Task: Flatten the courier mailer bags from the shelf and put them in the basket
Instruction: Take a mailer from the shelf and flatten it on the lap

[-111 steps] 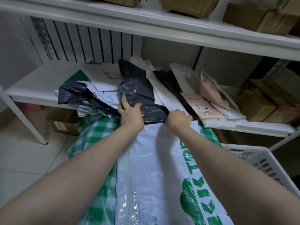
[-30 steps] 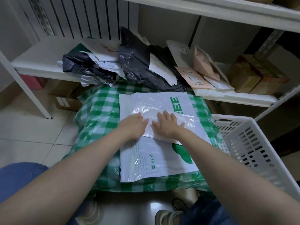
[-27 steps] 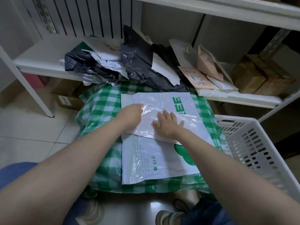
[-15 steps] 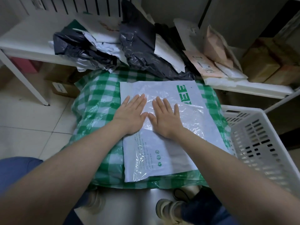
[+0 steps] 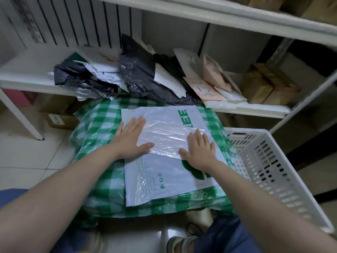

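Reads "EE" (image 5: 184, 116) in green capitals near the far right corner of the white mailer bag (image 5: 169, 179), with the rest of the word hidden under a glossy layer folded over the middle. Shows a column of small green print and round symbols (image 5: 155, 179) along the near left side, too small to read, and part of a solid green logo (image 5: 194, 173) beneath the right wrist. Lies spread on top of a green-and-white checked bundle (image 5: 94, 128) in front of the shelf (image 5: 27, 70), not yet in the white slotted basket (image 5: 273, 170), just to the right of the bundle. Presses down on the folded layer with both grips open and fingers straight: left grip (image 5: 131, 139) flat at the mailer's left edge, right grip (image 5: 199, 152) flat toward its right side, well apart. Behind, on the shelf: a crumpled heap of dark grey and white mailer bags (image 5: 138, 73) overhanging the front edge above the far end of the bundle, a pink mailer (image 5: 204, 88) with a printed label too blurred to read, and brown cardboard boxes (image 5: 264, 83) at the right end. Under the shelf at left, a small carton (image 5: 60, 120) with a white label, unreadable. At the bottom edge, a shoe (image 5: 178, 243) on the tiled floor (image 5: 27, 161).
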A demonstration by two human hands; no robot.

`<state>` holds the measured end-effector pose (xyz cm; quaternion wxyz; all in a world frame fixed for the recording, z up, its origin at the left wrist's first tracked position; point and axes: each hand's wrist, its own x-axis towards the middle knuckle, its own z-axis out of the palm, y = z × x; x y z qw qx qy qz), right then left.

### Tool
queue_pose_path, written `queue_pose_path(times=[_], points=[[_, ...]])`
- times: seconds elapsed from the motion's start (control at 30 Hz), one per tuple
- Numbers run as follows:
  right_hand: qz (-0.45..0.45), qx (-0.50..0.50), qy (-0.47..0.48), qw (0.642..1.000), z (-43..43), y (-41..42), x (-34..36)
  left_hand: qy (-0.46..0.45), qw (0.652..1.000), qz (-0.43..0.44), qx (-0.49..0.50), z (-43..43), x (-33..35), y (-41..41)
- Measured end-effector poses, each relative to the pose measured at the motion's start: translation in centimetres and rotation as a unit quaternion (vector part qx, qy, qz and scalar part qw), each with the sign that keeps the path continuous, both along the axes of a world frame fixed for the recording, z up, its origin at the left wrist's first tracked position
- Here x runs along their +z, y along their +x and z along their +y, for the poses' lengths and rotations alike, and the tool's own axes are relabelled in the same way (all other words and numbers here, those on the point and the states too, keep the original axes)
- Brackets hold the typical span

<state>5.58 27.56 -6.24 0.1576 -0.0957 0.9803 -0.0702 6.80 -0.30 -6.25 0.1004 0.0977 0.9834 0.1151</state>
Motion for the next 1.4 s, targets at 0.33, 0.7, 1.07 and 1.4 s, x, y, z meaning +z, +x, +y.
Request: queue_pose_path(times=[0.33, 0.7, 1.07, 1.4], points=[[-0.025, 0.024, -0.028, 0.999, -1.4, 2.2, 1.9, 0.061, 0.998, -0.011, 0.015, 2.7, 1.0, 2.3], [0.223, -0.091, -0.152, 0.958, -0.5, 0.3, 5.1, 0.075, 0.976, 0.149, 0.138, 3.1, 3.0, 2.1], [0.24, -0.256, -0.305, 0.885, 1.4, -3.8, 10.3, 0.325, 0.917, 0.092, 0.211, 2.0, 8.8, -2.6], [-0.024, -0.038, -0.01, 0.999, -2.4, -0.2, 1.4, 0.186, 0.95, 0.116, 0.221, 3.2, 0.9, -1.7]])
